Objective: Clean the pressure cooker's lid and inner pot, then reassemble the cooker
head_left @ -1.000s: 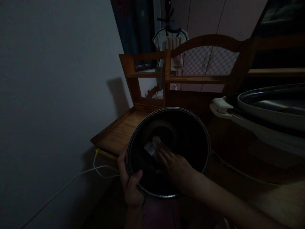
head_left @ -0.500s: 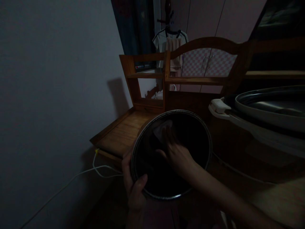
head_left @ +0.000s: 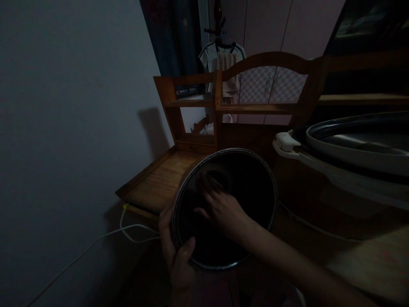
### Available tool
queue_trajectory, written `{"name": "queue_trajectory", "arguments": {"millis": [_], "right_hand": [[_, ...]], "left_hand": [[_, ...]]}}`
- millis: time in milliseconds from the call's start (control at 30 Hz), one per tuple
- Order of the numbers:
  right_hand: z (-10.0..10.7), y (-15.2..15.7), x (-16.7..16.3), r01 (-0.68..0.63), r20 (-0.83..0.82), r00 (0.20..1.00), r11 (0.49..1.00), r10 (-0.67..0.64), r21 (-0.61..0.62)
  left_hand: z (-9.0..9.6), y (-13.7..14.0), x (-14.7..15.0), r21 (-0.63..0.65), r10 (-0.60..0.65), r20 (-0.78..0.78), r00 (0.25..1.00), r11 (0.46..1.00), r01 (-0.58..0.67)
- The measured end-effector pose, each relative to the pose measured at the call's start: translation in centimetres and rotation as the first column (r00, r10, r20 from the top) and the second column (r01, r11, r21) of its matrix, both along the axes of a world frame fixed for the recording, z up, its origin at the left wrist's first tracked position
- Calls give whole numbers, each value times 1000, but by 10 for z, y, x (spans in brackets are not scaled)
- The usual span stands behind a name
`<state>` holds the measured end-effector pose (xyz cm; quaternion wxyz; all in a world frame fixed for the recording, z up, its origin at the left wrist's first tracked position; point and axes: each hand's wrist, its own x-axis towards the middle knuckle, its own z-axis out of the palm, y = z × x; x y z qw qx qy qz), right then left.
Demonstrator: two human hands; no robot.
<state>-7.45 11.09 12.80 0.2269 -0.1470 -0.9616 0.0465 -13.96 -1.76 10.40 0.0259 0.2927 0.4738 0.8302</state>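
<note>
Pot near wooden desk, wall.

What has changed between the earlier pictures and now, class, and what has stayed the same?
Inside the dark pot, the right hand has moved: first farther from the person, then toward the left wall. The white cloth or tissue seen under it earlier can no longer be made out; whether it is held is unclear. The left hand still grips the pot's left rim; the white cable lies as before.
</note>
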Motion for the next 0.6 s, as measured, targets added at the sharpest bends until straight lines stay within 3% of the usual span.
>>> {"name": "queue_trajectory", "arguments": {"millis": [167, 300, 600], "right_hand": [[-9, 1, 11, -175, 37, 984, 984, 173, 31], [-17, 3, 22, -210, 90, 974, 978, 209, 3], [-30, -6, 38, 80, 249, 965, 997, -83, 19]], "left_hand": [[1, 1, 0, -2, 13, -6, 1000, 1000, -13], [-1, 1, -5, -12, 12, 13, 1000, 1000, -12], [4, 5, -12, 26, 48, -26, 999, 999, -47]]}}
